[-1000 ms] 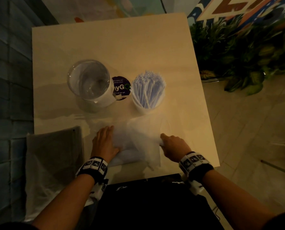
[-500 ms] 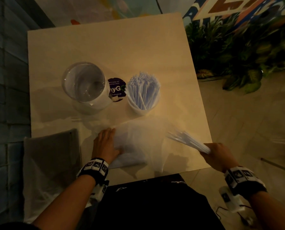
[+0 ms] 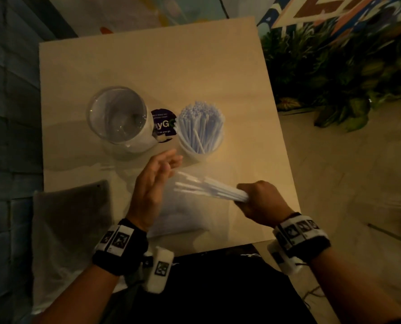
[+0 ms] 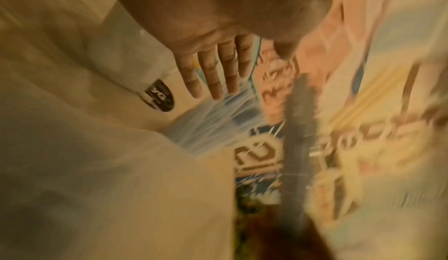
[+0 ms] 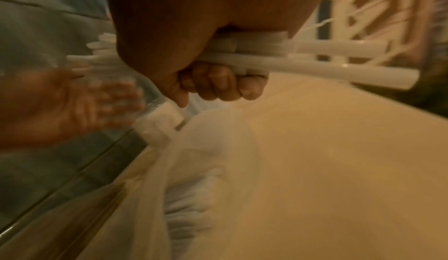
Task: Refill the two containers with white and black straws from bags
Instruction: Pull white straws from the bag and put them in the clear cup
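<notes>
My right hand (image 3: 260,199) grips a bundle of white straws (image 3: 208,187) level above the table, their free ends pointing left; the right wrist view shows my fingers curled round the white straws (image 5: 303,63). My left hand (image 3: 155,181) is raised beside those ends with straight fingers (image 4: 213,72), holding nothing. Under both hands lies a clear plastic bag (image 3: 183,216) with more white straws inside. Behind stand a cup full of white straws (image 3: 200,129) on the right and a clear glass container (image 3: 118,116) on the left that looks empty.
A dark round sticker (image 3: 163,125) lies between the two containers. Another bag (image 3: 71,220) with dark contents hangs off the beige table (image 3: 148,61) at its front-left corner. Green plants (image 3: 335,71) stand on the floor to the right.
My right hand pulled the white straws out of the bag to the right, then swung back over the table. My left hand lifted off the bag and opened beside the straw ends.
</notes>
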A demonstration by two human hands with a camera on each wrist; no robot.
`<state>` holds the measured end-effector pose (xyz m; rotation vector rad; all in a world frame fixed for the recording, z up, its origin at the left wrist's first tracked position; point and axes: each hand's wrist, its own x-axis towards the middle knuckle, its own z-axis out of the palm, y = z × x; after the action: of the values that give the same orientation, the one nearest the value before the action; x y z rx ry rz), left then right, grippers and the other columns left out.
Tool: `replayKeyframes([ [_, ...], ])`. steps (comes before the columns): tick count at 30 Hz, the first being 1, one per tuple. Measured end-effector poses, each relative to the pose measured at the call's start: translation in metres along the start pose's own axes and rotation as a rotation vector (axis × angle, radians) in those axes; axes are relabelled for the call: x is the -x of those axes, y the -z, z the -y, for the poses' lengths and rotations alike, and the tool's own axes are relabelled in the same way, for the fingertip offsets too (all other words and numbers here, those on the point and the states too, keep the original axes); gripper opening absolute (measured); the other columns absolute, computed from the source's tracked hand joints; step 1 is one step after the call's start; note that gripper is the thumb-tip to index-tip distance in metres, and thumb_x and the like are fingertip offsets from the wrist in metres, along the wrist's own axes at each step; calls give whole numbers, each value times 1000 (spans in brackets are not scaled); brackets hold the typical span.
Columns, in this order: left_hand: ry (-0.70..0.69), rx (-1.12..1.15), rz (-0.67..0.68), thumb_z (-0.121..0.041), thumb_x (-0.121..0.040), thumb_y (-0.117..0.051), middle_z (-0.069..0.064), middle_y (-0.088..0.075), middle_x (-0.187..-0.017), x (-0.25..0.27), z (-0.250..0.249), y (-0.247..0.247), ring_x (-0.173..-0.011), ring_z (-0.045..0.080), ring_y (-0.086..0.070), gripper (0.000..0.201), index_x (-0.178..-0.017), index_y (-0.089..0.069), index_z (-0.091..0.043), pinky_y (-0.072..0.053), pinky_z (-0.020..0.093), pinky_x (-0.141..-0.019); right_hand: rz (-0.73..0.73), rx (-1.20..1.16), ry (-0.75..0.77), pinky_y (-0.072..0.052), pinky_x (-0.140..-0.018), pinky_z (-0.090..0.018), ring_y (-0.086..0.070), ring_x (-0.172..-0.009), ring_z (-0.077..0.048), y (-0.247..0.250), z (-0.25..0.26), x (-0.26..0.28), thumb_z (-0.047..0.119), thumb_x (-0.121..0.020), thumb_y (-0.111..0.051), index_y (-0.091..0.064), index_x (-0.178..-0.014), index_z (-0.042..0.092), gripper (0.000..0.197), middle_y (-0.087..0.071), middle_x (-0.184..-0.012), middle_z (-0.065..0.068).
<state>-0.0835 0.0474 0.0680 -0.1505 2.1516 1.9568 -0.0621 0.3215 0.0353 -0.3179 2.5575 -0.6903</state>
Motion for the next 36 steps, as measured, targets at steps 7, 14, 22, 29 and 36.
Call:
replayKeyframes([
  [7, -144, -150, 226, -48, -99, -41, -5, -67, -120, -1, -40, -29, -116, 14, -61, 48, -127, -59, -13, -49, 33, -98, -26, -81, 263, -47, -56, -38, -62, -61, -33, -5, 68, -39, 40, -84, -58, -68, -88, 20, 23, -69, -70, -7],
  [14, 186, 97, 33, -73, -84, -36, -3, -73, -103, -3, -5, -13, -99, 12, -68, 65, -112, -63, -21, -50, 41, -99, -259, -648, 314, -47, -61, -27, -59, -62, -3, 41, 87, -40, 20, -96, -64, -57, -71, 21, 26, -57, -64, -1],
  [22, 651, 542, 249, -53, -103, -22, 8, -67, -124, 8, -3, -41, -112, 38, -63, 54, -105, -74, -39, -50, 56, -94, -103, -1081, 316, -40, -53, -47, -46, -53, -34, 34, 123, -43, 47, -93, -63, -47, -66, 2, 55, -46, -60, -23],
  [29, 552, 80, 116, -31, -98, -54, 14, -69, -84, -10, 32, -17, -80, 28, -70, 27, -88, -62, -7, -57, 33, -72, -553, -1030, 289, -46, -55, -38, -54, -54, -28, 69, 111, -77, 24, -98, -56, -54, -71, 26, 28, -55, -62, -9],
  [36, 398, -575, 239, -65, -78, -63, -3, -56, -97, -11, 55, -34, -87, 15, -56, 51, -96, -48, -20, -45, 30, -81, -587, -847, 139, -49, -59, -23, -62, -57, -11, 49, 89, -135, 13, -95, -66, -62, -71, 9, 25, -62, -63, -4],
])
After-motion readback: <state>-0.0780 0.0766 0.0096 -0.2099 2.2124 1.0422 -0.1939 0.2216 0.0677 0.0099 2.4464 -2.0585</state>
